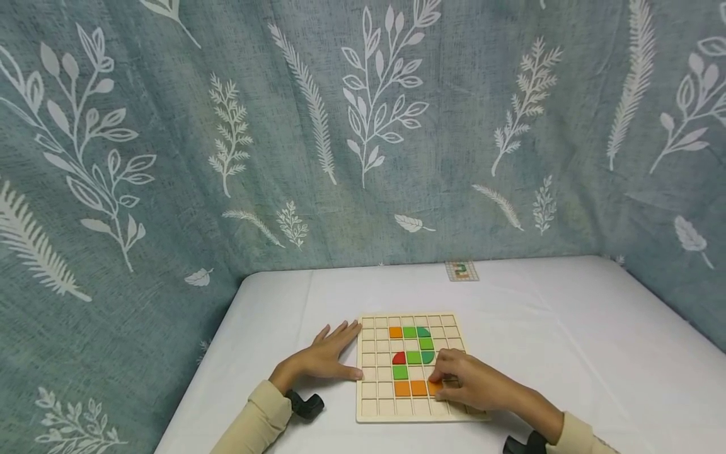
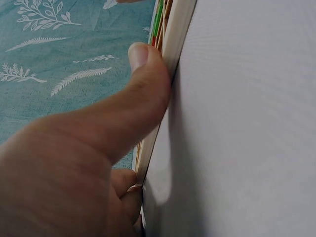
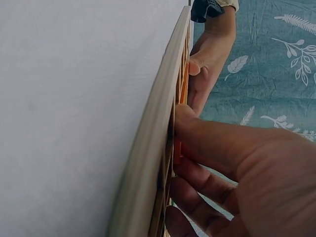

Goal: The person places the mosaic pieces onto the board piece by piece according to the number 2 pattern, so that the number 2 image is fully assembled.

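Observation:
A pale wooden grid board (image 1: pixel 377 403) lies on the white table, with coloured tiles in its squares. At its left edge, my left hand (image 1: pixel 323 360) rests with fingers and thumb spread against the rim. My right hand (image 1: pixel 475 379) pinches an orange tile (image 3: pixel 177 152) between thumb and fingers, low over the bottom row. Beside that tile sit two more orange tiles, including a middle one (image 1: pixel 418 388). Higher up are several green tiles, one a square (image 1: pixel 414 357), and a red rounded tile (image 1: pixel 399 358). An orange tile (image 1: pixel 395 332) begins the top row.
A small card (image 1: pixel 462 271) with a coloured grid pattern lies at the table's back edge. White cloth covers the table (image 1: pixel 567 334). Behind it hangs a blue-green curtain (image 1: pixel 454 126) with white leaf prints. Black camera mounts (image 1: pixel 306 405) sit at both wrists.

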`<action>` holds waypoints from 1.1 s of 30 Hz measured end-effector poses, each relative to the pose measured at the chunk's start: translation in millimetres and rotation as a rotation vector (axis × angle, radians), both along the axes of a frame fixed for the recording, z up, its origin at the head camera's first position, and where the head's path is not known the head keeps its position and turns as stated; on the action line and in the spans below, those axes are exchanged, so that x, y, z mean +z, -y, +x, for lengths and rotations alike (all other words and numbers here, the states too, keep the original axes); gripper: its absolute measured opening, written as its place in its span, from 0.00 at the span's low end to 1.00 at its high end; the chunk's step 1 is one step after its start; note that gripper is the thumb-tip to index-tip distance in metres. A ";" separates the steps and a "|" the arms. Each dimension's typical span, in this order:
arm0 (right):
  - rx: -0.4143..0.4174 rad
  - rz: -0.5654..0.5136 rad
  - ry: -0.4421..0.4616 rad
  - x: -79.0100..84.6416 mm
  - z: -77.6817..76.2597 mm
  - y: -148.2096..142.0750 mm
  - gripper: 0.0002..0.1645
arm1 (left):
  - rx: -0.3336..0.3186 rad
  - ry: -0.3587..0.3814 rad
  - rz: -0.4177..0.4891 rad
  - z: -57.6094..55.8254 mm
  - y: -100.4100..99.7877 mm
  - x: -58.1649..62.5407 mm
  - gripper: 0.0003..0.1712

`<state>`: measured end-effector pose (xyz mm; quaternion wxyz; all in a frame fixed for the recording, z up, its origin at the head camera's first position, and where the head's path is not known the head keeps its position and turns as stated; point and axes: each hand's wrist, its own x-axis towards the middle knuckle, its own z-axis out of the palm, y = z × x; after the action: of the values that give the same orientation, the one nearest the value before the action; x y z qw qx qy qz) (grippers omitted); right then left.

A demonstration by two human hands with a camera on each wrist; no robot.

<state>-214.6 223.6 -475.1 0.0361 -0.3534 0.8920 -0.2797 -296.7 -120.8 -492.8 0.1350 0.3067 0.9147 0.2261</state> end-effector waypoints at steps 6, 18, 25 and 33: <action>0.006 0.013 -0.005 -1.8 -0.5 0.1 0.10 | 0.001 -0.006 0.001 0.7 1.2 -1.0 0.61; -0.022 0.033 0.019 -0.5 -2.0 0.6 0.13 | -0.011 -0.007 0.010 -0.8 1.2 -0.7 0.62; -0.023 0.035 0.026 -1.7 -3.5 -1.0 0.14 | -0.003 0.001 0.010 -2.0 0.9 -2.5 0.62; -0.003 0.030 0.006 0.7 -1.7 -1.4 0.17 | -0.003 0.009 0.013 -2.4 1.7 -2.1 0.62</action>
<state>-216.3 225.0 -474.4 0.0438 -0.3508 0.8964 -0.2675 -299.1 -122.5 -495.0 0.1377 0.3077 0.9121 0.2331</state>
